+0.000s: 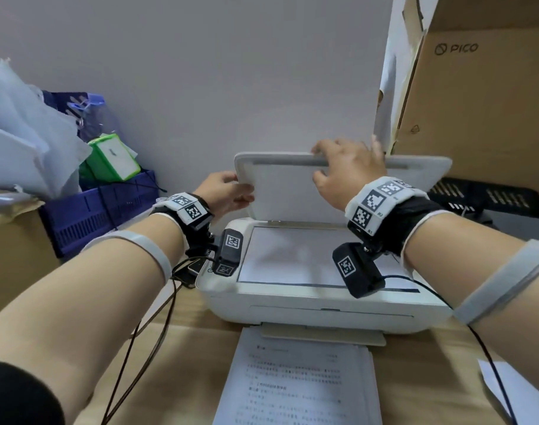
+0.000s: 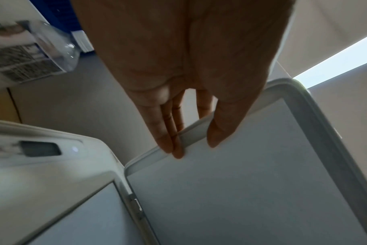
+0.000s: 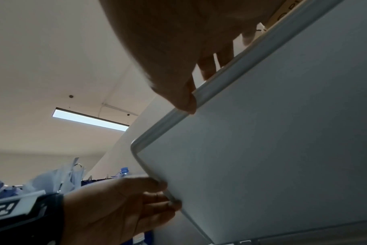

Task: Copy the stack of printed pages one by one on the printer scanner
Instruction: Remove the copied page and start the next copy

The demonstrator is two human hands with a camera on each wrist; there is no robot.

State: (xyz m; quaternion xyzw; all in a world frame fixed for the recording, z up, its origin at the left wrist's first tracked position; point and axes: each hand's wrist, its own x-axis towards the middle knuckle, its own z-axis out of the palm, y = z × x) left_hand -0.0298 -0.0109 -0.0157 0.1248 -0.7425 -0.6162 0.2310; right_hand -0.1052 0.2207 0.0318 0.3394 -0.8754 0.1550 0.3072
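Observation:
A white printer (image 1: 292, 305) stands on the desk with its scanner lid (image 1: 280, 191) raised. A white sheet (image 1: 292, 256) lies on the scanner glass. My left hand (image 1: 228, 193) grips the lid's left edge (image 2: 191, 131), thumb on the inner face and fingers behind. My right hand (image 1: 344, 167) holds the lid's top edge (image 3: 210, 86), fingers curled over it and thumb in front. A stack of printed pages (image 1: 295, 381) lies on the desk in front of the printer.
A blue crate (image 1: 102, 210) with a green box (image 1: 115, 157) and plastic bags (image 1: 26, 130) stands at the left. A large cardboard box (image 1: 482, 96) rises at the right above a black tray (image 1: 488, 194). A loose paper (image 1: 513, 391) lies at the near right.

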